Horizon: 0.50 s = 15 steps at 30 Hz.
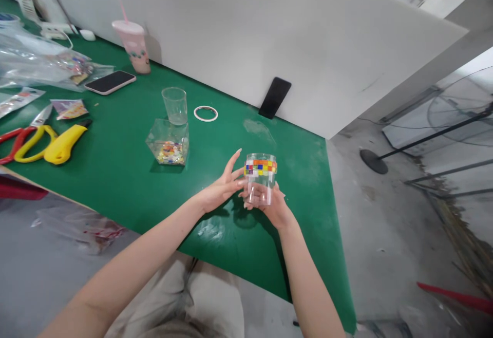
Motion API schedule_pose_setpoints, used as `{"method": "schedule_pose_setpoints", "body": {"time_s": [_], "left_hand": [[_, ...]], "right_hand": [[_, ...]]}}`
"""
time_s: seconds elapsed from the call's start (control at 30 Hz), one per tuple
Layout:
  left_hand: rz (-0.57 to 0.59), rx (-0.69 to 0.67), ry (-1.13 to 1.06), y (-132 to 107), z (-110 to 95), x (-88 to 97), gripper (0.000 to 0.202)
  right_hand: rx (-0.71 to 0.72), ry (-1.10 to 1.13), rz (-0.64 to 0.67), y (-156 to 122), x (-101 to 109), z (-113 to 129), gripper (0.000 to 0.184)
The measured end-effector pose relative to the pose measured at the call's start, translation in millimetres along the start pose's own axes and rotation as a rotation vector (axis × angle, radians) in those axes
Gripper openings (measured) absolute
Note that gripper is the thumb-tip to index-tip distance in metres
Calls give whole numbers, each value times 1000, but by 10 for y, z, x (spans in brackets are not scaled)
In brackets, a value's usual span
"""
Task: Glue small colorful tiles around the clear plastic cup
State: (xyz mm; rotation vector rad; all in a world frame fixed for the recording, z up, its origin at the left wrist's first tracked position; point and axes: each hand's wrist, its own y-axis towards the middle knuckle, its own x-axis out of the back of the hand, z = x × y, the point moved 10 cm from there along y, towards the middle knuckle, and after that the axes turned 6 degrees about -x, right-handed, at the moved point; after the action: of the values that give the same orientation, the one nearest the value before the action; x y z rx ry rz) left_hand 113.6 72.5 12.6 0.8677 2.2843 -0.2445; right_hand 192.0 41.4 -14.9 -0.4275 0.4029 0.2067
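A clear glass cup (260, 191) is held upright just above the green table, near its right end. Around its upper part runs a band of small square mosaic tiles (262, 167) in red, orange, yellow, blue and white. My right hand (275, 209) grips the cup from behind and below, and some fingers show through the glass. On the other side, my left hand (223, 186) has its fingers spread, with fingertips at the cup's wall and one finger raised. Left of my hands stands an angular clear container (154, 143) with colourful small pieces (171, 153) inside.
Behind the container are a clear cup (175, 106) and a white ring (205, 114). A black phone (275, 97) leans on the white partition (308, 45). Scissors (23, 143), a yellow-handled tool (65, 144), another phone (110, 82), a pink tumbler (134, 45) and plastic bags (34, 66) lie left.
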Motion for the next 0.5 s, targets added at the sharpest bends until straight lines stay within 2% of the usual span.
{"method": "schedule_pose_setpoints", "body": {"time_s": [0.07,0.13,0.2,0.27,0.33,0.43,0.5], "left_hand": [[-57,-62,-33,18,-69,80,94],[-159,-108,-57,30,-128,221,81],[-278,-103,-78,25,-141,384,64],[-364,-75,-107,12,-134,507,53],[-381,-50,-152,12,-125,544,47],[-335,-45,-238,31,-130,494,45],[-333,-39,-265,34,-121,476,43]], "right_hand": [[58,-71,-72,-9,70,42,52],[135,-131,-222,-29,206,108,49],[188,-172,-371,-53,340,155,55],[221,-205,-454,-63,420,186,63],[257,-276,-518,-80,478,231,68],[286,-525,-613,-123,540,304,68],[289,-689,-596,-107,531,308,66]]}}
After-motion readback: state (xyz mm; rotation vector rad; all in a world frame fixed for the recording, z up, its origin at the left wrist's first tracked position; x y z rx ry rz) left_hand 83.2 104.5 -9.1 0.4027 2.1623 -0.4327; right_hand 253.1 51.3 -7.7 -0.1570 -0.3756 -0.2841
